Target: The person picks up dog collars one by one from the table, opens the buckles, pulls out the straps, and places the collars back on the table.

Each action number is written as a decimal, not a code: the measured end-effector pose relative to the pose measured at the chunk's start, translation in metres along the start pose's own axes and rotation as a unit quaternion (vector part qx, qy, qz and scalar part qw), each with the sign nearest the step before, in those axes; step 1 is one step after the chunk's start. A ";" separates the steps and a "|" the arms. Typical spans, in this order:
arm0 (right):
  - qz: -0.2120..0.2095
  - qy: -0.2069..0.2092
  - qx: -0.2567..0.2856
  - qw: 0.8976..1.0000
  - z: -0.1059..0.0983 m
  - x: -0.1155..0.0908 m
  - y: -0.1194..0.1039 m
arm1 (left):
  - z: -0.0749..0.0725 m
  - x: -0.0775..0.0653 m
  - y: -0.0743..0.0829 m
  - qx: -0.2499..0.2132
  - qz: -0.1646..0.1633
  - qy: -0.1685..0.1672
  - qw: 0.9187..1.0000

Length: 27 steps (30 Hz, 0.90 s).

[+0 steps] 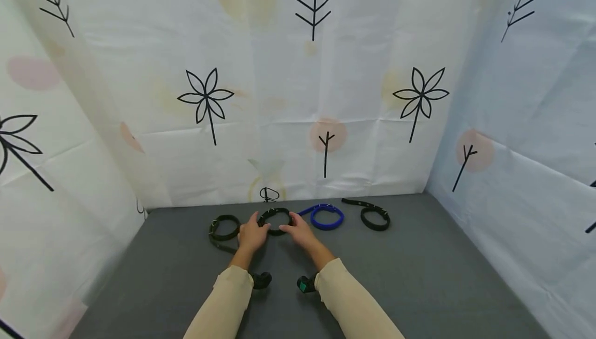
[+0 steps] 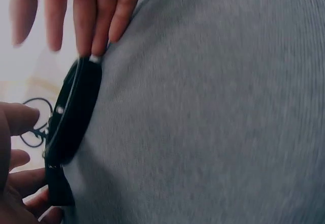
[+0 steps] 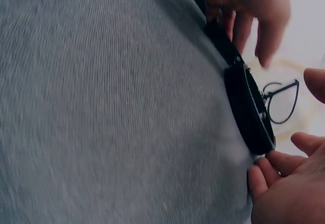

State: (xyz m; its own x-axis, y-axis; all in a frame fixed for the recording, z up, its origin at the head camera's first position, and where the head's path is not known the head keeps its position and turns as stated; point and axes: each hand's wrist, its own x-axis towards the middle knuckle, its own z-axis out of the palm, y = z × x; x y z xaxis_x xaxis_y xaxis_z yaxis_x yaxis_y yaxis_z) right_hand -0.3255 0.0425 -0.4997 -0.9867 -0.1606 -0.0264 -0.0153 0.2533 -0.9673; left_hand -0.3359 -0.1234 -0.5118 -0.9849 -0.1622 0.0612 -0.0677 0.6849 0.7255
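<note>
A black collar [image 1: 264,218], buckled into a loop with a short strap end, lies on the grey tabletop between both hands. At its left side, my left hand [image 1: 252,235] touches the strap end with its fingertips, its thumb [image 2: 21,118] held apart from the band. My right hand [image 1: 300,232] reaches the loop's right side. Its fingers, nearly straight in the left wrist view, touch the band's edge. Metal studs show on the collar [image 3: 249,113] in the right wrist view. Just left of my left hand lies a dark green collar [image 1: 215,236].
Right of the hands lie a coiled blue collar [image 1: 343,218] and another black collar [image 1: 375,229], in a row near the back edge. A patterned white cloth [image 1: 279,70] hangs behind and on both sides of the grey tabletop [image 1: 419,277].
</note>
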 end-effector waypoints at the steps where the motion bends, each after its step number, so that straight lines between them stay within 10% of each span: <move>1: 0.002 0.000 -0.001 1.000 0.003 0.000 -0.001 | 0.001 0.000 0.001 0.006 0.003 0.002 1.000; 27: -0.017 0.084 0.200 0.976 -0.008 -0.022 -0.016 | -0.015 -0.029 0.016 -0.189 0.054 0.106 0.975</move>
State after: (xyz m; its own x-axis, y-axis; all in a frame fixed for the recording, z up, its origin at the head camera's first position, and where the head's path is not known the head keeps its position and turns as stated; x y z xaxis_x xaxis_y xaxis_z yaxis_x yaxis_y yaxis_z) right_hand -0.3049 0.0501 -0.4818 -0.9998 0.0043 0.0169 -0.0173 -0.1470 -0.9890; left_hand -0.3056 -0.1181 -0.4913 -0.9252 -0.2737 0.2629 0.1382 0.4021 0.9051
